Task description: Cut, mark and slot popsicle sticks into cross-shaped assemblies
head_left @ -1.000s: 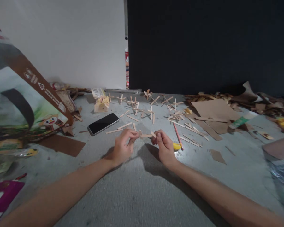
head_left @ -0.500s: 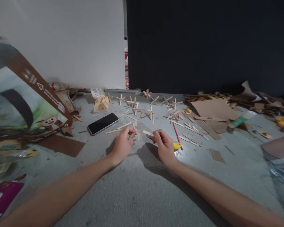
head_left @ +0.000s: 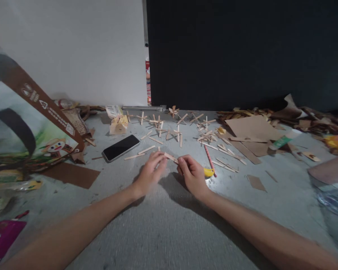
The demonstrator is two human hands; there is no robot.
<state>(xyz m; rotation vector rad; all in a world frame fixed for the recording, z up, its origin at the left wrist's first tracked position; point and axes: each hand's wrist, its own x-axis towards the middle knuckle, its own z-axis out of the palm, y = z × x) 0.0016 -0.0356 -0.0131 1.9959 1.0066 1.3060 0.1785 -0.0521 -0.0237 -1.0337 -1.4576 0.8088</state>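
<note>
My right hand [head_left: 192, 176] pinches one end of a wooden craft stick [head_left: 171, 157] between thumb and fingers, just above the table. The stick points left, toward my left hand [head_left: 152, 173], whose thumb and fingertips close around its other end. The left fingertips are slightly blurred. Behind my hands lie several loose craft sticks [head_left: 146, 150] and several crossed-stick pieces [head_left: 178, 134], some standing up. A small yellow banana-shaped object [head_left: 208, 173] is beside my right hand, partly covered by it, with a red patterned pencil-like rod [head_left: 210, 160] next to it.
A black phone [head_left: 121, 148] lies left of my hands. A large printed bag [head_left: 45, 123] stands at the left, near a purple object [head_left: 5, 240]. Cardboard pieces [head_left: 249, 129], a glue stick [head_left: 285, 139] and a clear plastic item [head_left: 332, 202] are at the right. Panels rise behind the table.
My left hand's fingers have stretched forward and right to the craft stick's free end. My right hand has shifted slightly left, still holding the stick. The view has turned slightly.
</note>
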